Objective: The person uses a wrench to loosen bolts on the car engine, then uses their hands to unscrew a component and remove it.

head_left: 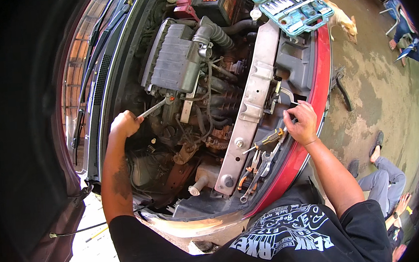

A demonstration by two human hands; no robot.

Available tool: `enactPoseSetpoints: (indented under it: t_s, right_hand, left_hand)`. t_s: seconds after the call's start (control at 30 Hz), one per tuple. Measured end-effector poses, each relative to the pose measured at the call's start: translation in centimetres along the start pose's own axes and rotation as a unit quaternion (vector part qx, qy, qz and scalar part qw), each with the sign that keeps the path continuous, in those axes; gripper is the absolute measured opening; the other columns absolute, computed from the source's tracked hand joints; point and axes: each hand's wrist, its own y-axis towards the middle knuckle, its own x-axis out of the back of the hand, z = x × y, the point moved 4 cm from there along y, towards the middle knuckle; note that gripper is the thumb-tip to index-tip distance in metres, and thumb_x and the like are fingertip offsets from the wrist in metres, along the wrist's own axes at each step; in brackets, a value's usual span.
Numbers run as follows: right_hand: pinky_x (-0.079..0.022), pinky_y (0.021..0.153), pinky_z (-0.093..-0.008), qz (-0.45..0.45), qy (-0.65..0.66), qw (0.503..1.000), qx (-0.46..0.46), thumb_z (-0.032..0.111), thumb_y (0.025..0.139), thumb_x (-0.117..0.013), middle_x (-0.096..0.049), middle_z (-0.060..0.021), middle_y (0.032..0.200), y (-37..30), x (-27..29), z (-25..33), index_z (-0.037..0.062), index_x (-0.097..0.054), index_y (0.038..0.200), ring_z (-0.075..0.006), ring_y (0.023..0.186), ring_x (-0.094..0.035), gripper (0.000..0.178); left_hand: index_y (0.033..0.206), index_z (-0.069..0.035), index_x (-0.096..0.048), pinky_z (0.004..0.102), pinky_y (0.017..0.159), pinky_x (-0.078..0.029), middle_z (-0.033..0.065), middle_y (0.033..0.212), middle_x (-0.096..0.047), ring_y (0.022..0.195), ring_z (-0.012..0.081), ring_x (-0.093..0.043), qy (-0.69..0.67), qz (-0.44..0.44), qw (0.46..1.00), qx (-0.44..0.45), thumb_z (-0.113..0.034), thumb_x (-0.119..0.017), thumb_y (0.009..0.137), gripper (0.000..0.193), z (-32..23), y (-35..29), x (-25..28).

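My left hand [126, 123] is closed around the handle of a silver wrench [153, 108]. The wrench's far end meets the edge of the black engine cover box [172, 56], beside a small orange spot. Over at the front panel, my right hand [301, 120] has its fingers bent together near the hood latch [275, 98]; what they hold, if anything, is hidden. Just below that hand lie a screwdriver [270, 138] with a yellow and black handle, a combination wrench [260, 174] and orange-handled pliers [251, 169].
An opened teal socket set case [294, 15] rests at the far front edge. A metal crossbar [255, 94] and red bumper [298, 166] run alongside the engine bay. On the ground at right are a dog [344, 21], a black hose [344, 91] and seated people's legs [382, 178].
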Motion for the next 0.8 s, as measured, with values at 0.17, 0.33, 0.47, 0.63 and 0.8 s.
enactPoseSetpoints:
  t_s: [0.17,0.33,0.47,0.63,0.8]
  right_hand:
    - [-0.056,0.091,-0.0469,0.002,-0.003,1.0,-0.006,0.007,0.078,-0.08,-0.061,-0.0078,0.069,-0.1,0.0,-0.1,0.0075,-0.065,0.076,-0.0286,0.069,-0.062,0.015]
    - [-0.056,0.092,-0.0466,-0.001,-0.002,1.0,-0.008,0.008,0.079,-0.08,-0.061,-0.0076,0.068,-0.1,0.0,-0.1,0.0074,-0.066,0.075,-0.0285,0.069,-0.062,0.015]
    - [-0.056,0.092,-0.0464,-0.005,0.002,1.0,-0.002,0.008,0.079,-0.08,-0.062,-0.0072,0.069,0.0,-0.1,0.3,0.0074,-0.066,0.075,-0.0284,0.069,-0.062,0.014]
    - [-0.056,0.092,-0.0463,0.0,-0.017,1.0,-0.01,0.008,0.079,-0.08,-0.062,-0.0073,0.069,-0.2,0.0,-0.3,0.0075,-0.066,0.075,-0.0285,0.069,-0.062,0.014]
    - [-0.056,0.091,-0.0463,0.0,-0.005,1.0,-0.004,0.008,0.079,-0.08,-0.062,-0.0075,0.069,-0.1,-0.3,0.2,0.0076,-0.066,0.075,-0.0287,0.068,-0.062,0.014]
  left_hand:
    - [0.094,-0.007,-0.08,0.0491,0.087,-0.059,0.0224,0.096,-0.076,0.097,0.041,-0.073,-0.061,-0.089,0.994,-0.023,-0.056,-0.066,0.097,0.051,1.4,-0.6,-5.3]
    - [0.092,-0.001,-0.078,0.0522,0.083,-0.058,0.0273,0.088,-0.074,0.09,0.0464,-0.073,-0.258,-0.187,0.948,0.008,-0.048,-0.064,0.1,0.05,-1.1,-3.3,-14.7]
    - [0.092,0.004,-0.074,0.0545,0.08,-0.054,0.031,0.086,-0.071,0.092,0.0504,-0.07,-0.401,-0.196,0.893,0.056,-0.044,-0.058,0.104,0.052,-6.3,-4.7,-20.3]
    - [0.087,0.005,-0.07,0.0554,0.076,-0.052,0.0322,0.083,-0.068,0.089,0.0523,-0.068,-0.505,-0.193,0.834,0.115,-0.042,-0.055,0.106,0.053,-12.8,-5.1,-22.0]
    - [0.071,0.0,-0.058,0.0419,0.051,-0.043,0.0074,0.057,-0.054,0.049,0.0214,-0.053,-0.748,-0.122,0.628,0.178,-0.042,-0.054,0.109,0.057,-18.2,-5.0,-24.6]
